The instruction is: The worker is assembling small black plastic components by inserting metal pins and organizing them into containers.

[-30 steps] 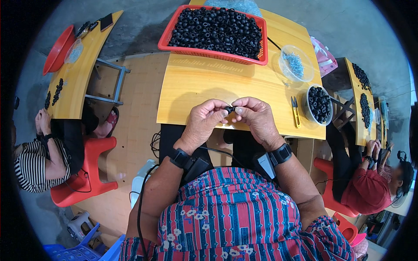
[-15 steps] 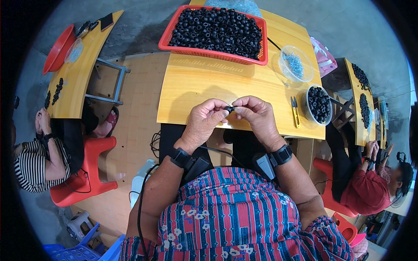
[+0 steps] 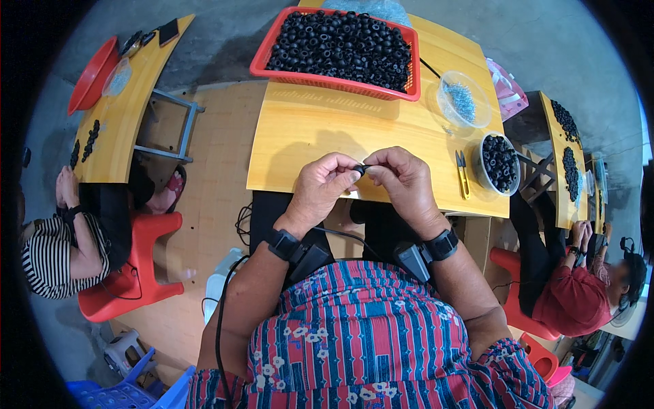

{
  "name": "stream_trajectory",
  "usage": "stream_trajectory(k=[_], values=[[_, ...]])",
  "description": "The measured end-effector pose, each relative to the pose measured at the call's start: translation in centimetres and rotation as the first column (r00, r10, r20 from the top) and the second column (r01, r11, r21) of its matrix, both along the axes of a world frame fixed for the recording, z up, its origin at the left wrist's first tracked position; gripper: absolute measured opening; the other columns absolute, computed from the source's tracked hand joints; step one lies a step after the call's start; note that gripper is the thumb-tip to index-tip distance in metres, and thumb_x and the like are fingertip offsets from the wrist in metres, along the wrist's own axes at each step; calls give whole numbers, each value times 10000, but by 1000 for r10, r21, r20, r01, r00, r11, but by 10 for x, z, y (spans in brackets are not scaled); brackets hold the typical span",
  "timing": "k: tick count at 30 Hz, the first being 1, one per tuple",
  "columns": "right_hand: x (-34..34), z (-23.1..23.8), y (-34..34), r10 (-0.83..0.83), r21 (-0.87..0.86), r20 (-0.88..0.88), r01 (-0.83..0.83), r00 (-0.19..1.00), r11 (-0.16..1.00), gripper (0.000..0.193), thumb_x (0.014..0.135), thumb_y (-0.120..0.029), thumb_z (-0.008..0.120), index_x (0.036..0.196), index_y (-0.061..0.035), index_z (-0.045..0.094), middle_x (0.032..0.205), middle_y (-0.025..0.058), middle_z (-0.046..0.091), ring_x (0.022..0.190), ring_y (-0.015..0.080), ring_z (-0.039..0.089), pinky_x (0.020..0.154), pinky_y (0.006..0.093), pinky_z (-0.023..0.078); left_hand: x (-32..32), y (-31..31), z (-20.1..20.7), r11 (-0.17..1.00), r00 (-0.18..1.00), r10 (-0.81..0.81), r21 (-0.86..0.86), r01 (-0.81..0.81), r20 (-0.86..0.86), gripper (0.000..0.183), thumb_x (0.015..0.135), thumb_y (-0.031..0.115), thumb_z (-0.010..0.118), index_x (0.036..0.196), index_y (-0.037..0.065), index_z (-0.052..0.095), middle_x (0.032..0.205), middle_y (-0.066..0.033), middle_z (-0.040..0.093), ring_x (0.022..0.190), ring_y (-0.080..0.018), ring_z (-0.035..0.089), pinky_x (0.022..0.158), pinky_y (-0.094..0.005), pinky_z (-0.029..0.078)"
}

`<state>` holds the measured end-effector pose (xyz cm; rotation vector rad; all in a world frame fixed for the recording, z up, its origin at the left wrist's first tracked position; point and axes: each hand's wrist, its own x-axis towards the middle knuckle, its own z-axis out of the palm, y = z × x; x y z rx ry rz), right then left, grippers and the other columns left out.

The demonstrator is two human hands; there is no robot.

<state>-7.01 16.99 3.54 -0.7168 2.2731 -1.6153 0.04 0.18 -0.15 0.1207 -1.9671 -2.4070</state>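
Note:
My left hand [image 3: 323,183] pinches a small black rounded plastic part [image 3: 360,169] between thumb and forefinger, above the near edge of the yellow table [image 3: 306,129]. From the other side my right hand [image 3: 403,178] grips the same part with thumb and forefinger. Fingertips cover most of it, so its exact shape is hard to see. Beyond the hands stands a red basket [image 3: 327,82] heaped with similar black parts. To the right of my right hand lie yellow-handled snips [image 3: 463,176], beside a clear tub [image 3: 516,178] of black parts.
A clear round container [image 3: 446,109] of small clear-blue pieces stands at the right, with a few pieces spilled beside it. A clear plastic bag [image 3: 371,8] lies behind the basket. Co-workers sit at tables on the left [image 3: 112,123] and right [image 3: 555,153]. A cable hangs along my left arm.
Both hands stay at nearly the same spot with the black part between them; the fingers shift only slightly. The co-worker on the right has lowered a hand toward the table.

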Motion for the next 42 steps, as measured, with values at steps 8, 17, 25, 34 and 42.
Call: stream_trajectory(k=[8, 17, 25, 34, 42], values=[[6, 3, -4, -7, -111, 186, 28, 983, 993, 75, 872, -34, 647, 920, 23, 649, 778, 40, 634, 684, 98, 597, 663, 230, 501, 1, 0, 0, 999, 1000, 4, 41, -4, 6, 119, 933, 49, 581, 1028, -19, 604, 899, -44, 625, 779, -98, 616, 715, -237, 528], [5, -14, -4, 122, -374, 721, 234, 683, 897, 133, 924, -91, 617, 987, 19, 654, 763, 40, 631, 670, 102, 604, 694, 259, 558, -1, 0, -4, 1000, 1000, 7, -9, -7, -23, 98, 931, 33, 586, 1012, -17, 607, 891, -34, 625, 796, -85, 611, 738, -231, 537], [4, -24, -3, 221, -450, 791, 296, 571, 843, 143, 919, -108, 626, 984, 18, 642, 779, 41, 633, 682, 113, 611, 730, 293, 581, -1, 1, -7, 999, 999, 34, -6, -34, -27, 86, 915, 24, 598, 991, -13, 614, 878, -30, 631, 809, -81, 609, 724, -220, 528], [7, -29, -3, 257, -502, 746, 265, 615, 823, 149, 918, -128, 632, 981, 7, 631, 826, 46, 630, 723, 115, 603, 769, 301, 573, -1, 0, -9, 999, 999, 39, 30, -38, -28, 112, 905, 20, 605, 1005, -30, 616, 876, -44, 637, 806, -85, 618, 718, -220, 526], [1, -29, 3, 388, -542, 764, 187, 516, 819, 202, 930, -174, 626, 1023, 6, 625, 881, 62, 644, 739, 116, 606, 740, 278, 563, 1, 1, -6, 998, 998, 61, -1, -61, -10, 185, 894, 25, 628, 1071, -23, 651, 917, -48, 633, 834, -110, 629, 744, -221, 532]])
